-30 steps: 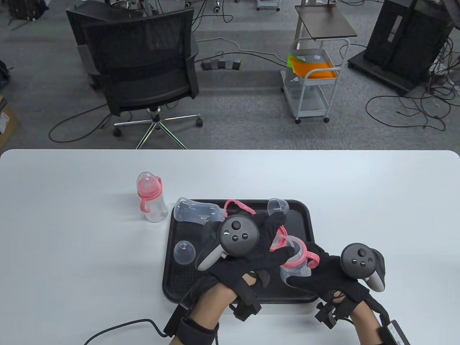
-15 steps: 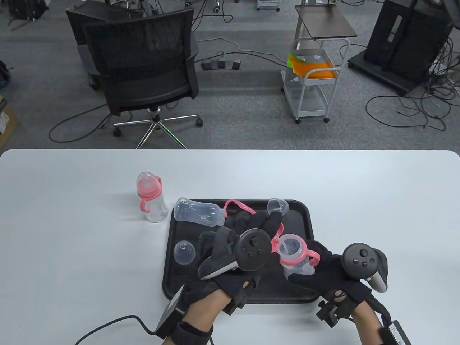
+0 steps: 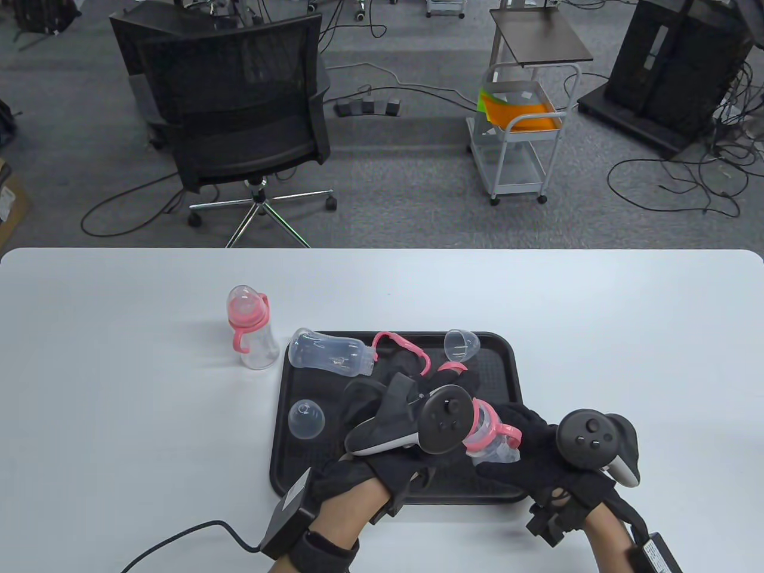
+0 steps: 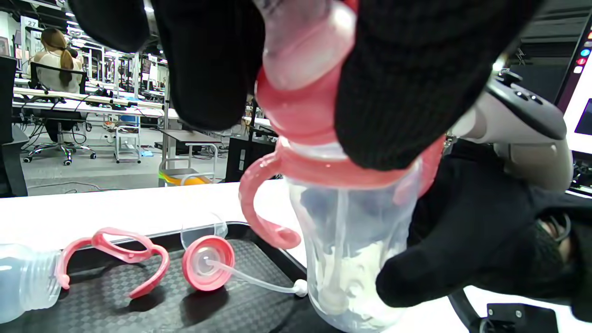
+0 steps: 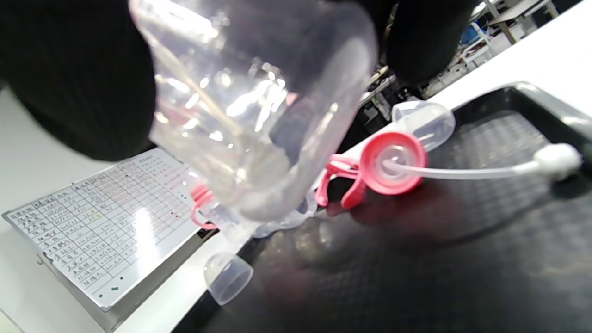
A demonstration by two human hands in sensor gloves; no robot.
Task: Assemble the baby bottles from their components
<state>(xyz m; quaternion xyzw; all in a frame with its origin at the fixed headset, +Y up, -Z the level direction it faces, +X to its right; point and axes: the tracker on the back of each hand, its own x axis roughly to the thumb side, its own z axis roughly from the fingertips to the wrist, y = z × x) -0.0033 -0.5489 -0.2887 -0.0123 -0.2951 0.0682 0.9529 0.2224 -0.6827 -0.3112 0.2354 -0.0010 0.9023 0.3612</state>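
My right hand (image 3: 507, 444) grips the clear body of a baby bottle (image 3: 492, 447) and holds it tilted above the black tray (image 3: 298, 471). The bottle carries a pink two-handled ring (image 4: 259, 194). My left hand (image 3: 465, 418) grips the pink nipple collar (image 4: 300, 101) on top of the bottle, with fingers wrapped round it. In the right wrist view the clear bottle base (image 5: 259, 115) fills the upper frame between my fingers. A straw hangs inside the bottle (image 4: 340, 240).
On the tray lie a bare bottle body (image 3: 331, 353), a pink handle ring (image 3: 401, 346), a pink collar with straw (image 4: 208, 262), and two clear caps (image 3: 461, 344) (image 3: 306, 419). An assembled bottle (image 3: 250, 328) stands on the table left of the tray.
My left hand has rolled over and moved right and down onto the bottle's top, now gripping the pink collar. The right hand has shifted slightly left with the bottle, tilting it.
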